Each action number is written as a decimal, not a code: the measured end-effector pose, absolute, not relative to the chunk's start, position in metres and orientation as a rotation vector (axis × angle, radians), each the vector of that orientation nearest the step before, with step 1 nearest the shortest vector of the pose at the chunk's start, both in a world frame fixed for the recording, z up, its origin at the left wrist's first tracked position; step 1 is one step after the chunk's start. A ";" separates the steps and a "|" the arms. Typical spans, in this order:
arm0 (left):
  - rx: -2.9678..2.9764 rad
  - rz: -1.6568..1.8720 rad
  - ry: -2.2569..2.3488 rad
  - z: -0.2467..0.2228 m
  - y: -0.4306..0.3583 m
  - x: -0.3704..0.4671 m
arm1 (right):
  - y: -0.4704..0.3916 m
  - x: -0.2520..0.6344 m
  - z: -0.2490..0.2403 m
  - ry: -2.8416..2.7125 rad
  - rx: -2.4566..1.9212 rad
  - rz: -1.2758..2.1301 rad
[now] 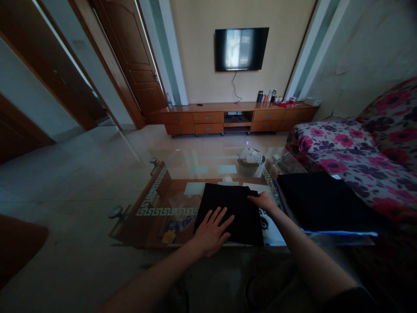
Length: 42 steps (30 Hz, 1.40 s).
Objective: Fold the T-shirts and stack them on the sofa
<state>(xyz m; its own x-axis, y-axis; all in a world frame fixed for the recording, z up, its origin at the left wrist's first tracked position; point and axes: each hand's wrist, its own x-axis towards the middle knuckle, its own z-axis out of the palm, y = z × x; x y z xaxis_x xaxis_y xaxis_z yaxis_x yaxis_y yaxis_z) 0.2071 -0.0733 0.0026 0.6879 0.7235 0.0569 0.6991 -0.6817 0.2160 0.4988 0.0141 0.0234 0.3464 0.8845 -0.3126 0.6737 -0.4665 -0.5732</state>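
Observation:
A folded black cloth (236, 213), perhaps a garment, lies on the glass coffee table (153, 191) in front of me. My left hand (213, 230) rests flat on its lower left part with the fingers spread. At the cloth's upper right corner, my right hand (263, 201) pinches the edge between thumb and fingers. To the right, a second black cloth (325, 202) lies on a blue-edged sheet (339, 234) at the table's right end. A white printed sheet (272, 232) shows partly from beneath the first cloth.
Beyond the table, a long wooden TV cabinet (208, 117) stands under a wall-mounted television (241, 48). A flowered sofa (342, 145) runs along the right side. Bottles and cans (266, 96) stand on the cabinet. A wooden door (130, 56) is at the left.

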 end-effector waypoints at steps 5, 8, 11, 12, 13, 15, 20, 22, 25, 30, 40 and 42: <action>2.649 0.179 1.164 0.004 -0.080 0.212 | 0.011 0.495 0.023 -1.294 -2.139 0.913; 2.537 0.137 1.124 0.015 -0.078 0.213 | 0.008 0.489 0.023 -1.255 -2.020 0.991; 2.337 0.181 1.109 0.025 -0.068 0.214 | 0.005 0.482 0.025 -1.173 -1.814 1.177; 2.269 0.252 1.125 0.027 -0.062 0.214 | 0.004 0.480 0.026 -1.108 -1.727 1.267; 2.209 0.352 1.158 0.028 -0.056 0.212 | 0.002 0.478 0.028 -1.032 -1.645 1.351; 2.112 0.597 1.268 0.028 -0.041 0.207 | -0.001 0.475 0.035 -0.913 -1.512 1.468; 1.758 1.008 1.541 0.021 -0.005 0.180 | -0.012 0.481 0.066 -1.046 -1.239 1.583; 1.494 1.051 1.441 0.024 0.001 0.171 | -0.017 0.488 0.078 -1.086 -1.161 1.602; 1.176 0.984 1.067 0.037 -0.001 0.164 | -0.025 0.499 0.087 -1.057 -1.106 1.629; 0.991 0.900 0.839 0.068 -0.015 0.167 | -0.028 0.513 0.086 -0.995 -1.117 1.662; 1.026 1.047 0.895 0.084 -0.019 0.170 | -0.030 0.516 0.098 -1.078 -1.096 1.562; 1.045 1.061 0.893 0.087 -0.019 0.167 | -0.030 0.515 0.103 -1.112 -1.059 1.551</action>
<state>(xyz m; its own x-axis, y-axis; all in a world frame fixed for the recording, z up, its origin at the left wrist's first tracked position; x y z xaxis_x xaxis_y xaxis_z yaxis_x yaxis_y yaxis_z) 0.1668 -0.0186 0.0867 0.2566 0.9633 -0.0787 -0.2418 0.1428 0.9597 0.5152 -0.0301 0.1033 -0.2040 0.9708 -0.1259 -0.1925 -0.1659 -0.9672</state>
